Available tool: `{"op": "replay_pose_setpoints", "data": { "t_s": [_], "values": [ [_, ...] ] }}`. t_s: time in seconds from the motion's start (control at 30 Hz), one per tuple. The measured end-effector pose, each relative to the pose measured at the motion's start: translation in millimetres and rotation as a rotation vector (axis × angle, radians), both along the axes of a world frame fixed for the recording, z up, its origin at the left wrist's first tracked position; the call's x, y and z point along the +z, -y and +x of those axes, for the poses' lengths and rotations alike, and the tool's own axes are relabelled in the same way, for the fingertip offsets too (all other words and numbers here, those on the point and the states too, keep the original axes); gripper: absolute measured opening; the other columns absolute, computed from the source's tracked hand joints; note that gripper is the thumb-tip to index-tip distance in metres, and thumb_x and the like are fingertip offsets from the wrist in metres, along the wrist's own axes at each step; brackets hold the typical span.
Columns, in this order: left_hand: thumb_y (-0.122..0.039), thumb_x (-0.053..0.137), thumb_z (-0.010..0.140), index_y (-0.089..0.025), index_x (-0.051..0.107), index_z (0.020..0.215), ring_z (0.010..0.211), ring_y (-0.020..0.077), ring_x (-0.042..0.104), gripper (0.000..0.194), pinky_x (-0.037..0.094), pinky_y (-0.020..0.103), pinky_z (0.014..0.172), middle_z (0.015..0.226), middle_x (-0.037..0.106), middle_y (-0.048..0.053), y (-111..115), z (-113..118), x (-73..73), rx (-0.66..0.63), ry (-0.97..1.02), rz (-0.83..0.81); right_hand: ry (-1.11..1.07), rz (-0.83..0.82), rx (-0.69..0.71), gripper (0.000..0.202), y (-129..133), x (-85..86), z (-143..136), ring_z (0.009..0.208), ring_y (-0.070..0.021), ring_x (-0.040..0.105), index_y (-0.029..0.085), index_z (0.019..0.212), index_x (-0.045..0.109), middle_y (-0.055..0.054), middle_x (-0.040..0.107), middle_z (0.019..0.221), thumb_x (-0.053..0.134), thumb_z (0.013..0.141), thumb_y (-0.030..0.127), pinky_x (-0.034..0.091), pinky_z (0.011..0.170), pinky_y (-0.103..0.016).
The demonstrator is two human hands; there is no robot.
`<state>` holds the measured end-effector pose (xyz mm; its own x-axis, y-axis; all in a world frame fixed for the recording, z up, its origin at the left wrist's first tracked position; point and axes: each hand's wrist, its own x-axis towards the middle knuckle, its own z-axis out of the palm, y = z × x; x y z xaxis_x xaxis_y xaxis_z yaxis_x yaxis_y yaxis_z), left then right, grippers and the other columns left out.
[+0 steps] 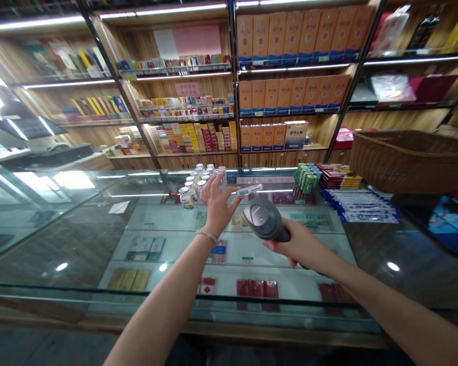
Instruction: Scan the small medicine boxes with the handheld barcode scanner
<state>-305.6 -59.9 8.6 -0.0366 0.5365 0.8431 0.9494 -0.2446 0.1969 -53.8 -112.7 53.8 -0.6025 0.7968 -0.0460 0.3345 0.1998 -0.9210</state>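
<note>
My right hand (295, 241) is wrapped round the handle of a grey barcode scanner (263, 217), its head raised over the glass counter. Between the thumb and a finger of my left hand (218, 203) is the near end of a slim white packet (251, 189) with a barcode; its kind is too small to read. The other fingers of that hand are raised in front of something pink (222, 173), which they partly hide. Just left of them stand several small bottles with white lids (193, 185). The scanner head is a little below and right of the packet.
On the glass counter (137, 246) stand green cans (307, 178), stacked red packs (332, 175), blue-and-white packets (361, 203) and a wicker basket (404, 160) at right. A paper slip (119, 207) lies left. Boxes fill the shelves (282, 71) behind.
</note>
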Motion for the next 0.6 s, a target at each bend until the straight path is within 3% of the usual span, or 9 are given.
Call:
{"op": "replay_pose_setpoints", "data": {
  "t_s": [0.37, 0.5, 0.6],
  "values": [
    [-0.042, 0.076, 0.089, -0.03, 0.079, 0.103, 0.148, 0.0345, 0.04, 0.019, 0.029, 0.059, 0.124, 0.159, 0.048, 0.006, 0.6, -0.9, 0.1, -0.002, 0.008, -0.007, -0.012, 0.003, -0.035, 0.048, -1.5, -4.1, 1.1, 0.038, -0.0041, 0.046, 0.023, 0.121, 0.06, 0.001, 0.069, 0.09, 0.07, 0.077, 0.041, 0.039, 0.032, -0.02],
    [-0.044, 0.074, 0.091, -0.031, 0.078, 0.104, 0.149, 0.0339, 0.039, 0.019, 0.028, 0.058, 0.125, 0.16, 0.047, 0.006, 0.9, -1.1, 0.1, -0.014, 0.013, -0.019, 0.015, 0.039, -0.029, 0.057, -3.5, -4.3, 0.3, 0.041, -0.0079, 0.049, 0.023, 0.129, 0.056, -0.003, 0.071, 0.097, 0.07, 0.078, 0.044, 0.041, 0.035, -0.024],
    [-0.044, 0.073, 0.091, -0.03, 0.078, 0.104, 0.149, 0.0337, 0.039, 0.019, 0.028, 0.058, 0.125, 0.159, 0.048, 0.005, 0.3, -1.5, -0.4, -0.014, 0.017, -0.008, 0.078, 0.185, -0.059, 0.058, -7.4, -7.0, 1.0, 0.057, -0.0167, 0.064, 0.024, 0.129, 0.055, -0.005, 0.074, 0.1, 0.073, 0.078, 0.045, 0.048, 0.049, -0.028]
  ]
}}
